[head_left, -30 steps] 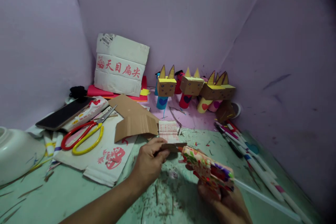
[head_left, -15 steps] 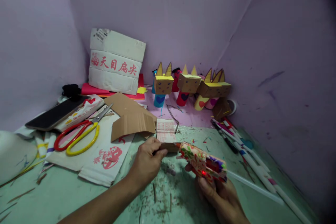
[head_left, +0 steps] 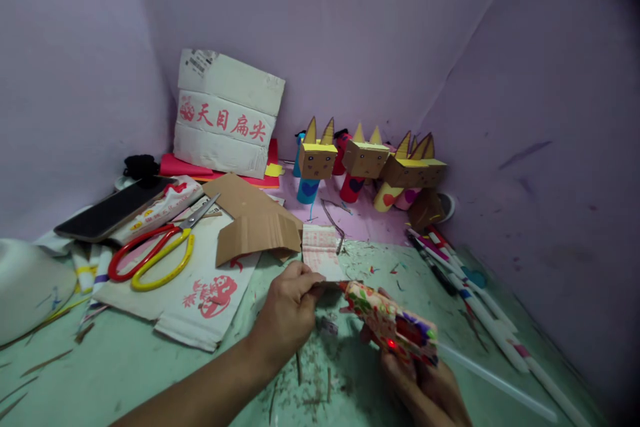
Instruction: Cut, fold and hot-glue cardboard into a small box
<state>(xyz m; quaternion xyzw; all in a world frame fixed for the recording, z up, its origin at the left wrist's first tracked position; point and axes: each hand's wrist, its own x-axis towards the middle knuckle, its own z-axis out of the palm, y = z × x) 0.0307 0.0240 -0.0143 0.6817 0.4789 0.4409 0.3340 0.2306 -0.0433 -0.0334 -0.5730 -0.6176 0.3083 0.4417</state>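
Note:
My left hand [head_left: 290,303] pinches a small piece of brown cardboard [head_left: 336,282], seen nearly edge-on. My right hand [head_left: 420,377] is wrapped around a hot glue gun [head_left: 390,322] with a colourful floral pattern and a lit red light. Its orange-red nozzle touches or nearly touches the cardboard; I cannot tell which. A translucent glue stick [head_left: 495,380] extends from the rear of the gun. Just beyond my left hand lies a creased white paper with red print [head_left: 321,248].
Scissors [head_left: 163,247], cut cardboard [head_left: 257,237] and a phone [head_left: 113,210] lie to the left. Several cardboard-headed figures [head_left: 317,163] stand at the back near a white carton panel [head_left: 225,120]. Markers [head_left: 490,307] line the right side; scraps litter the green tabletop [head_left: 360,387].
The cardboard piece has turned from showing its face to nearly edge-on. The glue gun's nozzle stays against or close to it. The whole view has shifted slightly.

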